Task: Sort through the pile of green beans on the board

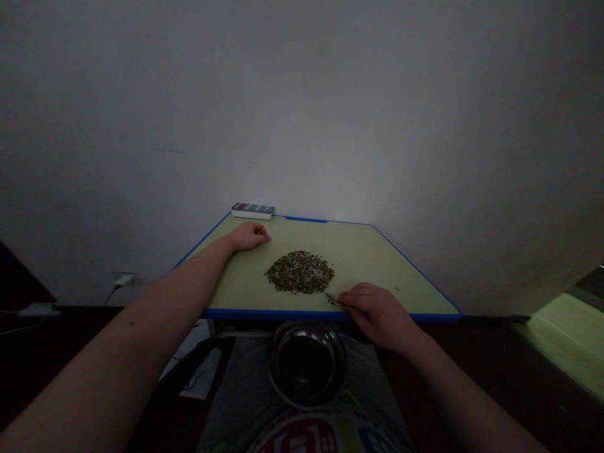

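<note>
A heap of small greenish-brown grains or beans (300, 272), with paler bits among them, lies on a pale yellow-green table (368, 248). My left hand (250, 236) rests on the tabletop beyond the heap's left side, its fingers curled closed and nothing visible in them. At the heap's near right edge, my right hand (372, 311) is closed around a small thin tool (332, 296); only its pale tip shows, and its exact kind is unclear. A few loose grains lie by that tip. Below the table's front edge, a shiny metal bowl (306, 399) sits on my lap.
A white box with a dark patterned top (253, 211) stands at the table's far left corner. Blue edging (283, 314) runs along the tabletop. Behind is a plain wall (306, 113), with a plugged-in charger (124, 280) at left. Another pale surface (570, 340) is at right.
</note>
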`<state>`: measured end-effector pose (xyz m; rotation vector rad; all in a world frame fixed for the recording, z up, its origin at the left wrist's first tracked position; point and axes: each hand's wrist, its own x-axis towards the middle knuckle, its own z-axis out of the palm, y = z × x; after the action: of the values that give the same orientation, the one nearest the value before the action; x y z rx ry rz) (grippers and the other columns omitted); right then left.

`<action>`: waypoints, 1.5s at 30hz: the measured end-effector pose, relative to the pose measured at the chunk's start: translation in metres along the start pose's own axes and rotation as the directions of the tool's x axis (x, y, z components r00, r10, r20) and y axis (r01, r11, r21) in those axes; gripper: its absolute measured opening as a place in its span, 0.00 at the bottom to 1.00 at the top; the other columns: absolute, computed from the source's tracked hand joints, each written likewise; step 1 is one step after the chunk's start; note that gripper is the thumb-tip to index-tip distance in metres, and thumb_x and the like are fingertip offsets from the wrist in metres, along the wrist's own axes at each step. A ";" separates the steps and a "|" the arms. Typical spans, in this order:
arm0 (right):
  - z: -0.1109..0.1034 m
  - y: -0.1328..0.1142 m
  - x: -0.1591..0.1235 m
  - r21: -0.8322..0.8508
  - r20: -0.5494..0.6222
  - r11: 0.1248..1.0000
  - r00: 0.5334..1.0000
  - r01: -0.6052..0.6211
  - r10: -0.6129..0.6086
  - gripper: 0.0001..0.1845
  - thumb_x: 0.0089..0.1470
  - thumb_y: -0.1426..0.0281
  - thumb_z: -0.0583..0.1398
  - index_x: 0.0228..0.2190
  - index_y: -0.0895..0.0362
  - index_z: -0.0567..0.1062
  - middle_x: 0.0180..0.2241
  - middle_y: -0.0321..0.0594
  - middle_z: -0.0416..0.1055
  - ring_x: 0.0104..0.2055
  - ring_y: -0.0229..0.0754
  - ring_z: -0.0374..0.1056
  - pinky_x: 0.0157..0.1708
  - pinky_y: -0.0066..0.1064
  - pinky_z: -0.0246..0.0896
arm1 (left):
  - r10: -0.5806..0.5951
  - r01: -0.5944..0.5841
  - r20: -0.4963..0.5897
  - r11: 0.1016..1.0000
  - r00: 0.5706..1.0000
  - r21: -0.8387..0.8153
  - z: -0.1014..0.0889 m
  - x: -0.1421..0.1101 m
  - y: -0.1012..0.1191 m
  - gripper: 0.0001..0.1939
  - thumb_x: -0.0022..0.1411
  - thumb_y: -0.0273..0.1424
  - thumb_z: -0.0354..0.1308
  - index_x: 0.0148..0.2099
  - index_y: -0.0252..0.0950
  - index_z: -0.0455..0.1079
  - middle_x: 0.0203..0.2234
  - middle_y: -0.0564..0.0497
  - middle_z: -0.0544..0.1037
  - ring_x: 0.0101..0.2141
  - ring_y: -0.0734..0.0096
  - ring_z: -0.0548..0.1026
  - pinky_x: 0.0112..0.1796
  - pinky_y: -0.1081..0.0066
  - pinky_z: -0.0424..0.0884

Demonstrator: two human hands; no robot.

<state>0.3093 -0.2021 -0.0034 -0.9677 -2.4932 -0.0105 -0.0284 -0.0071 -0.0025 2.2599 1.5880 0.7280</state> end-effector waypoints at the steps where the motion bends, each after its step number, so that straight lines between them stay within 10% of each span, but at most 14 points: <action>1: 0.002 -0.004 0.001 -0.025 -0.006 1.000 1.000 -0.010 0.009 0.15 0.52 0.76 0.53 0.41 0.58 0.75 0.36 0.42 0.75 0.39 0.40 0.66 0.41 0.32 0.61 | 0.000 0.000 0.001 1.000 1.000 -0.002 0.000 0.000 0.000 0.17 0.45 0.45 0.54 0.28 0.36 0.69 0.21 0.53 0.73 0.26 0.69 0.69 0.27 0.72 0.63; 12: 0.003 -0.003 -0.002 -0.200 -0.037 0.958 0.979 -0.206 0.203 0.15 0.53 0.76 0.52 0.39 0.57 0.76 0.37 0.40 0.75 0.39 0.41 0.67 0.43 0.32 0.61 | -0.008 0.008 0.002 1.000 1.000 -0.019 0.000 0.000 0.000 0.16 0.44 0.45 0.54 0.26 0.36 0.68 0.20 0.53 0.72 0.26 0.69 0.69 0.27 0.72 0.63; 45: 0.004 -0.011 0.010 -0.226 0.015 0.941 0.965 -0.251 0.261 0.15 0.53 0.75 0.52 0.38 0.56 0.76 0.37 0.40 0.75 0.40 0.42 0.66 0.43 0.31 0.59 | -0.016 0.016 0.011 1.000 1.000 -0.024 -0.001 -0.002 0.004 0.17 0.45 0.45 0.53 0.27 0.36 0.68 0.19 0.54 0.71 0.24 0.71 0.67 0.25 0.72 0.62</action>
<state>0.2942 -0.2033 -0.0010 -1.3947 -2.4229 -0.1907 -0.0266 -0.0108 0.0000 2.2277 1.5823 0.7263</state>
